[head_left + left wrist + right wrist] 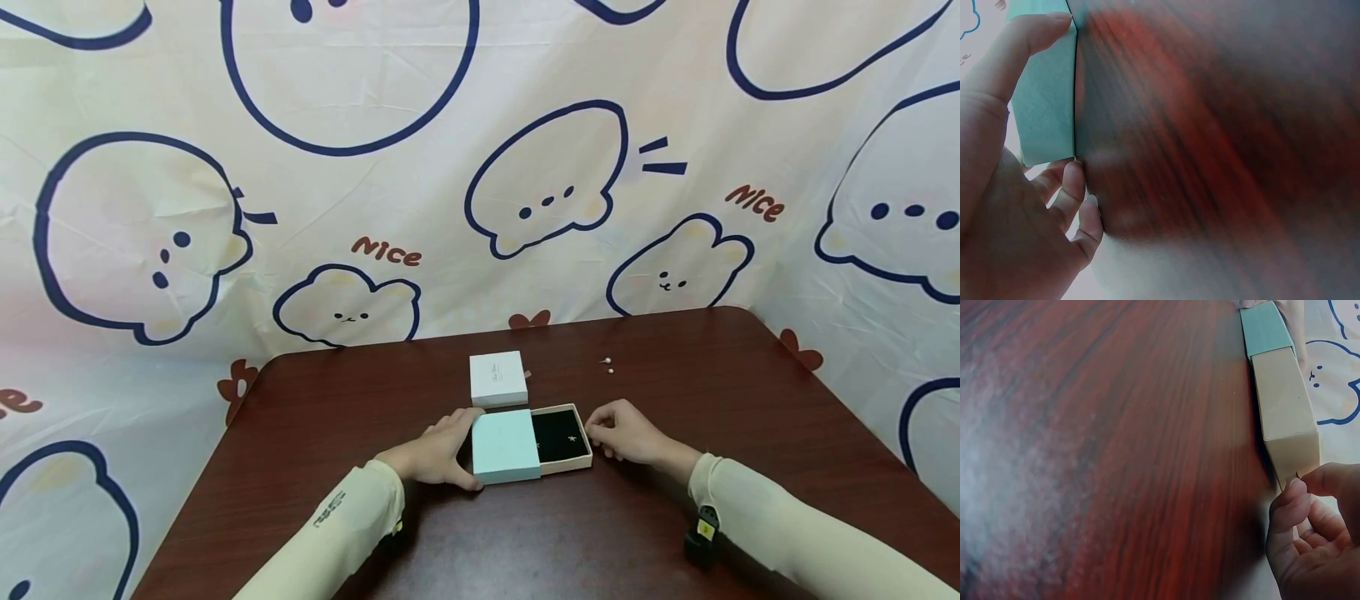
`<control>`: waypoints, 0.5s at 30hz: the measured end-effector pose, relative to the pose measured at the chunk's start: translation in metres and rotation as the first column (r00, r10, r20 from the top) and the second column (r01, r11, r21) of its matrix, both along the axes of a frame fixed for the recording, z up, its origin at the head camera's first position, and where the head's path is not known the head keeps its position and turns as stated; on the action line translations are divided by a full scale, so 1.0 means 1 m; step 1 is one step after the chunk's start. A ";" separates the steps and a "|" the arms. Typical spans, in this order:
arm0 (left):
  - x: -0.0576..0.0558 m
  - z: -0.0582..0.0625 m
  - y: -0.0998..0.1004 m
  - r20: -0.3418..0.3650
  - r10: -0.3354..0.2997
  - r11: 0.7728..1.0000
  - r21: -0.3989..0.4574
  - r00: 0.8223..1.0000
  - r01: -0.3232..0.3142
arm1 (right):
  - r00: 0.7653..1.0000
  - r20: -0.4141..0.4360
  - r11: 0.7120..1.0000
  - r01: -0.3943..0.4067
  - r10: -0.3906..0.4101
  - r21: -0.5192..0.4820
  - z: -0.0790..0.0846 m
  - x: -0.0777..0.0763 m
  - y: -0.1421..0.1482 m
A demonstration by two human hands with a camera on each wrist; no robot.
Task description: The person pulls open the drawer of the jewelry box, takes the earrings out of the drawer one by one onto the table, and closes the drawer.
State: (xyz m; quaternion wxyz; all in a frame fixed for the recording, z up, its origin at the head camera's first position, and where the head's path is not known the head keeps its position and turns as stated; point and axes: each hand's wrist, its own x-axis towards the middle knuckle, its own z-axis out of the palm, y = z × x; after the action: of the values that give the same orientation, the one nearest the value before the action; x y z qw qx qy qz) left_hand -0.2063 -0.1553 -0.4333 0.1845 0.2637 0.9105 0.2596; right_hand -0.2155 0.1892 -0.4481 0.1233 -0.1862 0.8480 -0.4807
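A mint-green jewelry box sleeve [506, 446] lies on the table with its cream drawer [566, 466] pulled partway out to the right. Black padding [553, 429] lines the drawer, and a small silvery ornament [572, 438] lies on it. My left hand [438, 450] holds the sleeve's left end, thumb on the near side and fingers on the far side. At the drawer's right end, my right hand [626, 432] pinches a small pull tab between thumb and index finger; the fingertips hide most of it. The right wrist view shows this pinch close against the drawer's end wall [1291, 456].
Just behind the mint-green sleeve stands a closed white box [498, 379] with a small tab on its right side. Two tiny pale pieces, like stud earrings [607, 361], lie at the back right. A cartoon-printed cloth [540, 283] hangs behind the brown table [360, 392].
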 end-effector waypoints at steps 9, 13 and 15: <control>0.000 0.001 0.000 -0.001 0.002 1.000 0.003 1.000 -0.002 | 1.000 0.012 1.000 0.012 -0.012 0.014 0.000 0.001 0.004; 0.000 0.001 0.000 -0.004 0.001 1.000 0.002 1.000 -0.001 | 1.000 0.006 1.000 0.004 -0.004 0.003 0.002 0.002 0.004; 0.001 0.001 0.000 -0.004 -0.001 1.000 0.004 1.000 0.001 | 1.000 0.008 1.000 0.005 -0.005 0.005 0.002 0.002 0.004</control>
State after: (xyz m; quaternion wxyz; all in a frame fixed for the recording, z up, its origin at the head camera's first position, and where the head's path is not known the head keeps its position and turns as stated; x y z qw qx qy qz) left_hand -0.2057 -0.1554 -0.4327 0.1821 0.2652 0.9103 0.2606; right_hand -0.2137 0.1935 -0.4459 0.1259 -0.1821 0.8490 -0.4797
